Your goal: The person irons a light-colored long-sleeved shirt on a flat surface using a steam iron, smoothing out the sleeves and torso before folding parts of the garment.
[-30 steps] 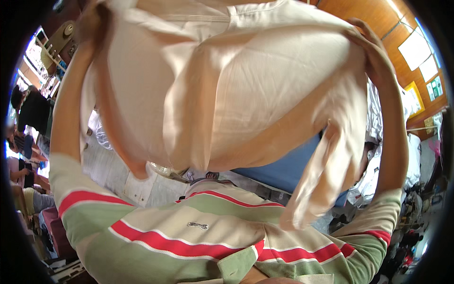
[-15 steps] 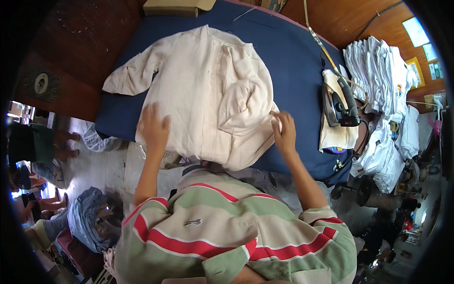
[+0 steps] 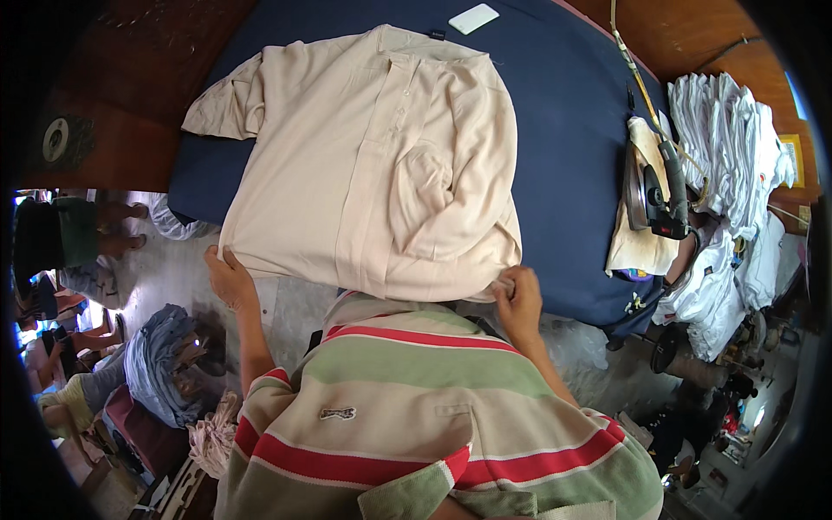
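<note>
Dark blue table, brown wooden panel, cream shirt spread out

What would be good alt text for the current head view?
A person's left hand and right hand hold the lower hem of a cream shirt spread on a dark blue table, one sleeve folded across its front. To the right, an iron rests on a beige cloth, near stacked white garments.

My left hand and right hand: two
Cream shirt I grip: one
Its sleeves: two
Iron: one
White slab: one
White garments: more than I can count
</note>
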Demonstrator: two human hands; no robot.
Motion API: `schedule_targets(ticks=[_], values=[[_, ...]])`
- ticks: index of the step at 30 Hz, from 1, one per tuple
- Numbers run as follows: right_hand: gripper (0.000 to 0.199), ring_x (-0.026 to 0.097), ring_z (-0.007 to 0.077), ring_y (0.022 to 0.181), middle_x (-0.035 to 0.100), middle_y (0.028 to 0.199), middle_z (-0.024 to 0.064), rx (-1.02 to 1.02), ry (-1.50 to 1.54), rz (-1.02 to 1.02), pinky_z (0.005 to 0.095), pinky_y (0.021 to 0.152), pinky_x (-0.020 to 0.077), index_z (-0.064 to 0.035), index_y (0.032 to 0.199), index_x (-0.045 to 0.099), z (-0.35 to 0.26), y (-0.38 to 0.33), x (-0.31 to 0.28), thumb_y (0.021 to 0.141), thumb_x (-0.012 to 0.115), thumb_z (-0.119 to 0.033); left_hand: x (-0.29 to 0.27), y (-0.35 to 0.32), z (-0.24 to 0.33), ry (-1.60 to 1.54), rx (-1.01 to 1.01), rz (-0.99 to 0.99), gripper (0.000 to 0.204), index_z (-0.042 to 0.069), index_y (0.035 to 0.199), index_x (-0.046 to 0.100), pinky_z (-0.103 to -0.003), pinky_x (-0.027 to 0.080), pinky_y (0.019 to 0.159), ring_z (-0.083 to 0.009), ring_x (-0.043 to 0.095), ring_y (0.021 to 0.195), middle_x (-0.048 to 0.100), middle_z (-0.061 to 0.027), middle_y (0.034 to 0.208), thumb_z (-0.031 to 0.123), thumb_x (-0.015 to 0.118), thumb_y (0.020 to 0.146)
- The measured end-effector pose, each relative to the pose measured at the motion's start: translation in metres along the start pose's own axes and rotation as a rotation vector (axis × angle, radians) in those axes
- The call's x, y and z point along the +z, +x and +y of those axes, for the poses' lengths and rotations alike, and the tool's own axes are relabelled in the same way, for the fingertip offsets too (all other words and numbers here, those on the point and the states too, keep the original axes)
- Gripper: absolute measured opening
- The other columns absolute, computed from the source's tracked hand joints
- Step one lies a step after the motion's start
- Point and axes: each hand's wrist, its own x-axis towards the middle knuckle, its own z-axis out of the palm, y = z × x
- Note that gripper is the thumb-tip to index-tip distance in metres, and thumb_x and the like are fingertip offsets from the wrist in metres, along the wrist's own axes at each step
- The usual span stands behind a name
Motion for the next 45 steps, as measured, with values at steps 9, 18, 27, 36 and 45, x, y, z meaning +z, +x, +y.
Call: schedule_targets(ticks=[9,18,27,36,45], values=[[0.036,0.044,0.0298,0.117,0.052,0.119,0.0115,-0.543,-0.223,-0.275,0.0427,0.094,0.0347,-0.0089,0.099,0.062,-0.024,0.133,0.002,0.064,0.063,-0.005,0.057,0.002,0.181,-0.351,0.969,-0.234,0.051,0.012,0.125,0.05,-0.042,0.033,0.096,-0.0257,0.042,0.122,0.046,-0.0085,0.131,0.015,0.062,0.076],[0.017,0.047,0.029,0.117,0.053,0.126,0.0123,-0.228,-0.893,-0.263,0.0433,0.097,0.035,-0.009,0.084,0.068,0.044,0.227,-0.136,0.074,0.054,-0.005,0.081,0.009,0.249,-0.228,0.916,-0.282,0.021,0.011,0.096,0.063,-0.043,0.029,0.091,-0.0215,0.049,0.104,0.055,-0.0041,0.114,0.02,0.059,0.077],[0.016,0.057,0.03,0.091,0.058,0.091,0.0112,-0.079,-0.257,0.083,0.0404,0.076,0.0463,-0.0073,0.096,0.06,0.018,0.313,-0.035,0.082,0.055,-0.012,0.147,0.042,0.443,-0.36,1.422,-0.373,0.024,0.015,0.105,0.063,-0.038,0.034,0.09,-0.0177,0.052,0.101,0.057,-0.0005,0.101,0.019,0.06,0.081],[0.039,0.048,0.0381,0.113,0.049,0.124,0.0191,0.232,-0.53,0.412,0.0435,0.095,0.0402,-0.0078,0.123,0.051,0.204,0.42,-0.089,0.084,0.049,-0.013,0.174,0.061,0.485,-0.497,1.172,-0.996,0.012,0.009,0.089,0.066,-0.034,0.044,0.083,-0.0193,0.059,0.09,0.062,-0.0022,0.095,0.017,0.058,0.084],[0.035,0.057,0.0412,0.098,0.06,0.1,0.0275,0.431,-0.566,0.25,0.0469,0.084,0.0459,0.0028,0.108,0.052,0.259,0.462,-0.125,0.082,0.049,-0.02,0.186,0.08,0.482,-0.745,1.002,-1.151,0.01,0.002,0.083,0.062,-0.024,0.045,0.066,-0.0094,0.056,0.068,0.062,-0.0019,0.073,0.012,0.061,0.082]])
